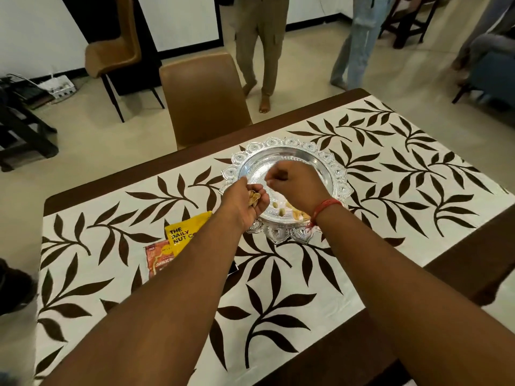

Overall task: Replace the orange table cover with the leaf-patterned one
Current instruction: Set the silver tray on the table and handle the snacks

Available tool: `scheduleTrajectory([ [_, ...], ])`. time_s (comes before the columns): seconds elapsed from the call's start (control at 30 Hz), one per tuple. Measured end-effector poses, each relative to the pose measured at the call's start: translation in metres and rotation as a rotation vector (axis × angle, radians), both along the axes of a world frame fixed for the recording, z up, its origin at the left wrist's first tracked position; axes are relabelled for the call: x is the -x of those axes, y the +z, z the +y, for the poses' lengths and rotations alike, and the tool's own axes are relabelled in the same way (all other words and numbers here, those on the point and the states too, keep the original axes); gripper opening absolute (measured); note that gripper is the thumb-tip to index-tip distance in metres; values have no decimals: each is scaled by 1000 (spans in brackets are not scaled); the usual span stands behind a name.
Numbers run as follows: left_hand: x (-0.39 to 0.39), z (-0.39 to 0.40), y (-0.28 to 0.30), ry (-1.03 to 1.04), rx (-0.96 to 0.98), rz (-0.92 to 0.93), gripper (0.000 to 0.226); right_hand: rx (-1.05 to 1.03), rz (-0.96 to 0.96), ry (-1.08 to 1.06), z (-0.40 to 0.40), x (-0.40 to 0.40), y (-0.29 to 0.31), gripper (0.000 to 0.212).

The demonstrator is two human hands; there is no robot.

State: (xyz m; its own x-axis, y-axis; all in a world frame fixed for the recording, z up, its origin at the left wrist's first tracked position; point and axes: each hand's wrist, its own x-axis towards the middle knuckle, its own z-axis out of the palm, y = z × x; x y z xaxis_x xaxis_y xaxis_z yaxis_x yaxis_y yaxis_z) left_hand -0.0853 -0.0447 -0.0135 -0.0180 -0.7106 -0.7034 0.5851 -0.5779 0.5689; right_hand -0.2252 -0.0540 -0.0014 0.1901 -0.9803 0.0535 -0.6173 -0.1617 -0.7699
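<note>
Leaf-patterned cover (pixel 278 274) spread flat along table (pixel 459 257) beneath silver plate (pixel 338 174) — left hand (pixel 248 201) cupped around nuts (pixel 254 197) at plate's near-left rim, right hand (pixel 295 185) curled directly above plate — fingertip contents indiscernible.

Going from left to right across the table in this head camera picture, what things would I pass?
Orange snack packet → yellow nut packet → left hand cupping nuts → right hand above the silver plate → bare leaf-patterned cover.
</note>
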Motion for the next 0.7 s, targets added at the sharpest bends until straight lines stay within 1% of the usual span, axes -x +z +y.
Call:
scheduleTrajectory([
  [0.03,0,0,1,2,7,10,45,-5,-23,58,1,-7,8,9],
  [0.1,0,0,2,3,19,46,41,-6,16,190,3,-18,19,12],
  [0.13,-1,1,2,3,12,74,39,13,45,206,1,-19,22,13],
  [0.17,-1,1,2,5,-6,98,39,44,84,174,-2,-16,25,12],
  [0.2,-2,1,2,-2,-27,105,39,73,163,111,-7,-8,26,13],
  [0.23,-3,1,1,-15,-42,97,40,79,301,57,-12,3,25,15],
  [0.27,-5,2,0,-27,-49,85,40,34,491,43,-15,15,23,19],
  [0.33,-9,2,-1,-33,-50,73,38,-180,828,94,-12,34,15,34],
  [0.37,-11,2,-1,-33,-49,70,38,-261,923,126,-7,38,10,40],
  [0.4,-12,2,-2,-36,-47,65,38,-297,953,143,-1,39,5,43],
  [0.43,-13,2,-2,-42,-45,58,38,-299,938,146,3,36,1,44],
  [0.53,-12,3,-2,-52,-40,30,38,-225,855,142,13,19,-12,45],
  [0.7,-12,3,-3,-60,-38,17,40,-21,768,167,23,-3,-28,17],
])
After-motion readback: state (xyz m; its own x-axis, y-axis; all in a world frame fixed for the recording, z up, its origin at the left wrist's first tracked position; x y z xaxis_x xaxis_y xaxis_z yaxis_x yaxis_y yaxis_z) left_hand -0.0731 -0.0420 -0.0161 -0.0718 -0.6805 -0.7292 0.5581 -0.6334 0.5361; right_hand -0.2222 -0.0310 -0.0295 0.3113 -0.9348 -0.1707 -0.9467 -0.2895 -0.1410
